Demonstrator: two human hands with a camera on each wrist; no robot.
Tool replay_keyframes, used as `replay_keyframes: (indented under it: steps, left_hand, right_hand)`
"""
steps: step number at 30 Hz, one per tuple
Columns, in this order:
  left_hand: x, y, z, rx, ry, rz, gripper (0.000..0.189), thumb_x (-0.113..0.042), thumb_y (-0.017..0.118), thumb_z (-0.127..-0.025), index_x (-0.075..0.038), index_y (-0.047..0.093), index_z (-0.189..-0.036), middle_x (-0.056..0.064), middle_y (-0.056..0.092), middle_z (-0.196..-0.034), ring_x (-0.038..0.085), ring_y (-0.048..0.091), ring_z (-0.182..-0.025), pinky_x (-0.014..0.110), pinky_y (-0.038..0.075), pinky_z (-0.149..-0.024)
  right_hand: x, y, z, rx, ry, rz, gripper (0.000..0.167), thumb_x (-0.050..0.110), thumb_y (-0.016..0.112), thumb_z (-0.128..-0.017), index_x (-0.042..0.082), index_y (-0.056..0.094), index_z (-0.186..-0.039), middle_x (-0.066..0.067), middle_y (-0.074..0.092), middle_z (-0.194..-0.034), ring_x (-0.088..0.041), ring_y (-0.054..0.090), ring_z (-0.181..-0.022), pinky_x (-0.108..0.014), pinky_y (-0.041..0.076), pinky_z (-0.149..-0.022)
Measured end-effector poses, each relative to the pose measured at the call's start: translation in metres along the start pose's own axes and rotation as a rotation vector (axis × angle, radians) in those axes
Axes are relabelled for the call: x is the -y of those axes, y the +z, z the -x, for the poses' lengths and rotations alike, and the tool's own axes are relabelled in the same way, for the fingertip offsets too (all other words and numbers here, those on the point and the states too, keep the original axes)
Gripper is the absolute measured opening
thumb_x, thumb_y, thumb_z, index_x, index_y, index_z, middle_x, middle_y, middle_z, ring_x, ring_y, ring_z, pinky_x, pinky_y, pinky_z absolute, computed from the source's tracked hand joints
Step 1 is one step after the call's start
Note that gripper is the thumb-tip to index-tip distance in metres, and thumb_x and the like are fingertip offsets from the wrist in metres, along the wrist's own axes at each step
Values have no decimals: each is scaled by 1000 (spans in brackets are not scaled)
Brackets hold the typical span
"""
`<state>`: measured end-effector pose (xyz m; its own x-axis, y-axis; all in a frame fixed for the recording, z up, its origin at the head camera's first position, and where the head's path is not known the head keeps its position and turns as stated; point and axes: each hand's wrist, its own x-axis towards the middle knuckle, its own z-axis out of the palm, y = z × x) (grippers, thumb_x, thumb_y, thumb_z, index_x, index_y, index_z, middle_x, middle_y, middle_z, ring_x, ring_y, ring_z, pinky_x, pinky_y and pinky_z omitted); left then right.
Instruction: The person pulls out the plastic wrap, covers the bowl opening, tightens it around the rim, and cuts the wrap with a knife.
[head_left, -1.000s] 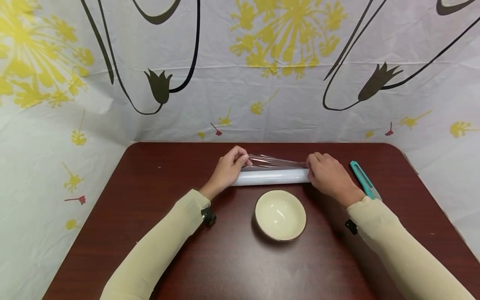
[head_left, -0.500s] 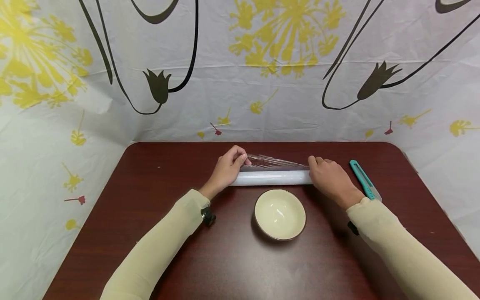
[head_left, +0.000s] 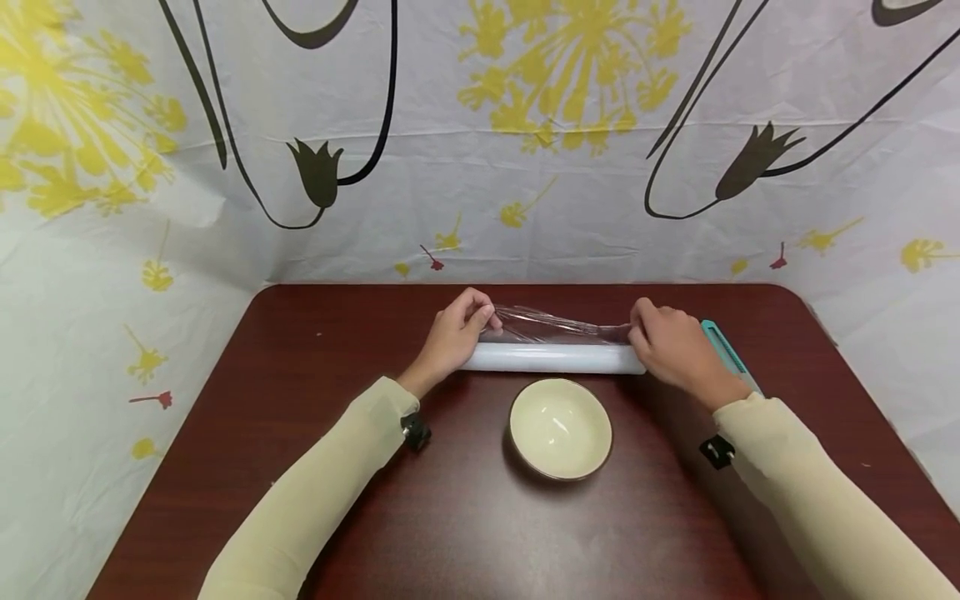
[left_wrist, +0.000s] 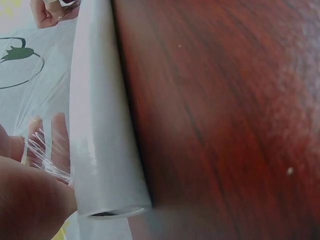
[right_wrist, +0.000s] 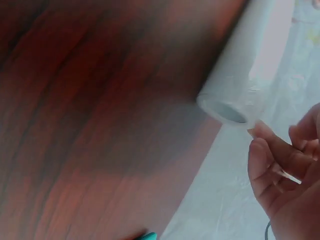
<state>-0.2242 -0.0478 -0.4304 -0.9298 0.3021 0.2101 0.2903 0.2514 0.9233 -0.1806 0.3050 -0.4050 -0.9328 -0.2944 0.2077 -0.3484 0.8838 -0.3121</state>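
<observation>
A white roll of plastic wrap point(head_left: 551, 358) lies crosswise on the table, with a loose clear sheet of film point(head_left: 543, 321) pulled up along its far side. At the roll's left end, my left hand point(head_left: 452, 337) pinches the bunched film between thumb and fingers; the left wrist view shows the film's creases point(left_wrist: 47, 157) at those fingers. My right hand point(head_left: 671, 346) is at the other end, fingers curled, pinching the film's right edge. In the right wrist view its fingertips are close beside the hollow end of the roll point(right_wrist: 250, 65).
A cream bowl point(head_left: 561, 429) with a dark rim stands just in front of the roll. Right of the right hand lies a teal utility knife point(head_left: 723, 346), partly covered by hand and sleeve. A patterned cloth point(head_left: 480, 208) hangs behind the dark red table point(head_left: 360, 350).
My right hand has moved right and slightly up, and the film now spreads wider between the hands. More of the roll's right end shows. The left hand has barely moved.
</observation>
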Motion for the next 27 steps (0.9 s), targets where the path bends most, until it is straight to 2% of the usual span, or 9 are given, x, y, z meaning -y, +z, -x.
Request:
replay_keyframes:
  steps: [3,6,9,11,15,18,22,27]
  left_hand:
    - [-1,0,-1,2,14,21,15,-14,57,-116,-1,63,-116,14,77,-99,30,81,-95,40,63,-95]
    - [-1,1,-1,1,15,26,16,-13,57,-116,1,63,-117,16,77,-100,30,81,-95,43,62,-97]
    - [-1,1,-1,0,6,26,16,-14,56,-117,0,63,-117,16,77,-100,29,81,-95,43,62,-97]
    - [-2,1,-1,0,5,26,15,-14,56,-117,0,63,-116,15,77,-100,29,81,-95,42,62,-96]
    - [-2,0,-1,0,5,29,16,-14,57,-117,0,63,-117,14,78,-100,28,80,-95,41,63,-95]
    - [-2,0,-1,-8,-1,20,14,-15,57,-116,-2,63,-116,12,78,-100,27,80,-95,40,62,-95]
    - [-2,1,0,-21,-4,16,11,-14,58,-116,-5,64,-114,11,78,-99,26,80,-95,40,62,-95]
    - [0,3,2,-34,-11,18,10,-14,58,-116,-6,64,-114,10,77,-99,25,79,-97,42,62,-97]
  right_hand:
    - [1,-5,-2,63,45,-73,24,19,47,-114,2,64,-117,-10,72,-95,-27,66,-81,-51,53,-74]
    - [0,-7,-2,135,36,-109,30,30,60,-114,2,68,-122,-11,75,-108,-28,69,-93,-52,55,-82]
    - [-2,-7,0,150,2,-100,33,33,79,-105,3,70,-114,-9,72,-105,-25,66,-90,-49,55,-80]
    - [-4,-5,2,130,-24,-84,28,28,86,-100,5,71,-104,-6,69,-101,-22,62,-85,-45,54,-76]
    - [-7,-5,4,106,-66,-66,17,17,85,-99,8,72,-94,-5,67,-99,-18,58,-81,-40,51,-71]
    - [-6,-6,3,119,-88,-54,10,11,80,-100,7,73,-95,-6,68,-102,-18,59,-81,-40,51,-70]
    - [-4,-6,2,117,-114,-27,4,7,72,-98,5,71,-95,-6,66,-96,-18,57,-76,-41,50,-67]
    - [-2,-6,3,116,-94,16,5,4,72,-94,5,67,-94,-3,62,-89,-18,54,-71,-41,47,-64]
